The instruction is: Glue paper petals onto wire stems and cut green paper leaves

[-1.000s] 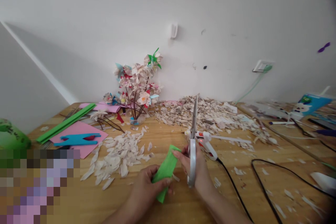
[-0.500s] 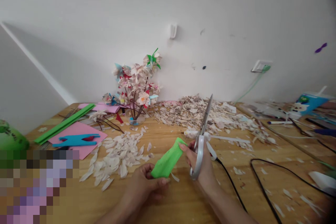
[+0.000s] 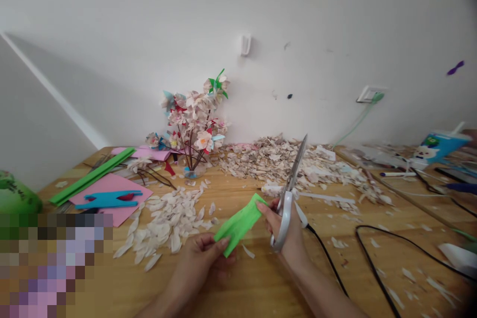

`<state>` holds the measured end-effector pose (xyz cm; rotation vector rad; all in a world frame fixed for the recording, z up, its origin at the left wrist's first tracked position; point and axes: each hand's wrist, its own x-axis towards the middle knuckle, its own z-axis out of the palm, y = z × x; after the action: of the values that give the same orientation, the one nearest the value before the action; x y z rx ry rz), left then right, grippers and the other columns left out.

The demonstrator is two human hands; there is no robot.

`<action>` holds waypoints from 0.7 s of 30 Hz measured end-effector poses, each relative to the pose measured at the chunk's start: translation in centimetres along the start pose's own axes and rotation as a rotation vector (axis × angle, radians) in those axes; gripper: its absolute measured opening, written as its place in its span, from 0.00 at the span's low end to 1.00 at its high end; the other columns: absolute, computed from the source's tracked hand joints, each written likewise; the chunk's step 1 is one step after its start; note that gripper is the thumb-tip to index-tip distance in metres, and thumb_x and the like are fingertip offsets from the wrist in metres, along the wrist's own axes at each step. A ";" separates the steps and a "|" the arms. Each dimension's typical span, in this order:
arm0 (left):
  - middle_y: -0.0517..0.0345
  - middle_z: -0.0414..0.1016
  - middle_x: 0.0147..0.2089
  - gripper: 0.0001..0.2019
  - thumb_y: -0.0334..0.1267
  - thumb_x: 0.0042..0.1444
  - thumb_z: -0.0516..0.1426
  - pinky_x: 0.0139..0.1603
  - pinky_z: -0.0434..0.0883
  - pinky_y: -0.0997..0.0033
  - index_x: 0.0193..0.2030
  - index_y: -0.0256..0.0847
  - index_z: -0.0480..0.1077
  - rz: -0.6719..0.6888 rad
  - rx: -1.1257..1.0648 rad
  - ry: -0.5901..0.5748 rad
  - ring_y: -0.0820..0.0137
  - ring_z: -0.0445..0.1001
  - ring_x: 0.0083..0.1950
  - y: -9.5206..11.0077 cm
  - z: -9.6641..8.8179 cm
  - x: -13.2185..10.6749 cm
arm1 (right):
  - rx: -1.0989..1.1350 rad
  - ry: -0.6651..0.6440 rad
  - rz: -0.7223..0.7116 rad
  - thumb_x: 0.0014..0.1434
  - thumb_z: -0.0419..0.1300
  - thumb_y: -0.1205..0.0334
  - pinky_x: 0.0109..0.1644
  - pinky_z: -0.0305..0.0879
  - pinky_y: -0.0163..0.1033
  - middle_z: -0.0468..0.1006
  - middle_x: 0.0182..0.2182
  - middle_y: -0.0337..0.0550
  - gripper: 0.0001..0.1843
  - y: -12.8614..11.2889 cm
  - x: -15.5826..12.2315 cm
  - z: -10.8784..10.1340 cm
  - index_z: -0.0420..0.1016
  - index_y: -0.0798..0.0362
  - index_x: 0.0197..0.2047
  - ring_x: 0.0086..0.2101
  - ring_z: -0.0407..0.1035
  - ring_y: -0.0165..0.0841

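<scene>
left hand [image 3: 203,258]: fingertips pinch lower end of green paper [image 3: 238,223] | right hand [image 3: 286,226]: closed on scissors [image 3: 288,198], blades together, pointing up and away; fingertips also touch paper's upper end | paper: held tilted just above table [image 3: 261,283], between both hands | near: petals [image 3: 167,226] left, black cord [image 3: 372,258] right

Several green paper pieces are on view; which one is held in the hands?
The folded bright green paper piece at centre, pinched between both hands; the long green strip lies untouched far left.
</scene>
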<state>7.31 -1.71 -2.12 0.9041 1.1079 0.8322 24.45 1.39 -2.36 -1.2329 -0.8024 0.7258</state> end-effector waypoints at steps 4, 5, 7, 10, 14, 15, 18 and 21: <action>0.56 0.73 0.21 0.18 0.51 0.36 0.62 0.26 0.69 0.72 0.22 0.35 0.72 0.022 -0.006 0.010 0.68 0.72 0.26 0.2 -0.1 -0.2 | -0.016 0.006 -0.017 0.33 0.68 0.55 0.10 0.46 0.29 0.63 0.17 0.26 0.24 0.1 0.0 0.0 0.55 0.50 0.27 0.10 0.52 0.21; 0.56 0.73 0.21 0.18 0.52 0.38 0.61 0.26 0.68 0.72 0.22 0.35 0.72 0.026 -0.004 0.013 0.69 0.71 0.25 0.2 -0.2 -0.2 | -0.015 0.004 -0.016 0.33 0.68 0.55 0.10 0.46 0.29 0.63 0.16 0.26 0.25 0.1 0.0 0.1 0.55 0.50 0.27 0.10 0.51 0.21; 0.56 0.71 0.20 0.20 0.54 0.40 0.58 0.25 0.66 0.72 0.22 0.35 0.73 0.057 0.031 0.019 0.70 0.68 0.24 0.2 -0.4 -0.2 | -0.001 -0.009 -0.002 0.34 0.68 0.54 0.10 0.46 0.29 0.62 0.16 0.26 0.25 0.1 -0.1 0.2 0.55 0.49 0.27 0.10 0.51 0.21; 0.57 0.69 0.19 0.21 0.55 0.43 0.56 0.25 0.63 0.74 0.22 0.35 0.74 0.149 0.159 0.041 0.71 0.65 0.23 0.2 -0.6 -0.1 | 0.023 -0.021 0.021 0.33 0.68 0.54 0.09 0.47 0.28 0.62 0.16 0.25 0.25 0.0 -0.2 0.2 0.55 0.49 0.27 0.10 0.51 0.20; 0.57 0.69 0.19 0.22 0.55 0.45 0.53 0.25 0.59 0.75 0.20 0.35 0.73 0.220 0.254 0.063 0.72 0.64 0.23 0.5 -0.6 -0.2 | 0.019 -0.017 0.014 0.34 0.67 0.54 0.08 0.47 0.28 0.63 0.17 0.26 0.25 0.0 -0.1 0.2 0.54 0.49 0.27 0.09 0.51 0.19; 0.57 0.69 0.19 0.22 0.55 0.45 0.53 0.25 0.58 0.75 0.20 0.36 0.72 0.213 0.251 0.057 0.72 0.64 0.23 0.5 -0.6 -0.2 | 0.018 -0.022 0.011 0.34 0.67 0.53 0.08 0.48 0.28 0.63 0.17 0.26 0.25 0.0 0.0 0.2 0.54 0.50 0.27 0.09 0.52 0.20; 0.58 0.71 0.19 0.20 0.55 0.40 0.57 0.24 0.58 0.75 0.21 0.36 0.69 0.106 0.201 0.006 0.73 0.65 0.22 0.3 -0.4 -0.1 | 0.016 -0.040 0.004 0.35 0.66 0.52 0.08 0.50 0.28 0.64 0.18 0.26 0.25 0.4 0.3 0.1 0.54 0.50 0.28 0.09 0.54 0.20; 0.56 0.74 0.20 0.20 0.53 0.32 0.62 0.25 0.61 0.74 0.23 0.37 0.66 0.008 0.157 -0.038 0.71 0.68 0.21 -0.2 -0.3 0.1 | 0.014 -0.046 -0.004 0.37 0.65 0.52 0.08 0.50 0.26 0.63 0.18 0.25 0.24 0.8 0.5 0.0 0.53 0.50 0.28 0.08 0.54 0.20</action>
<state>7.02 -1.61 -2.41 1.0510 1.1482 0.7388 24.69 2.01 -3.10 -1.2053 -0.8354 0.7576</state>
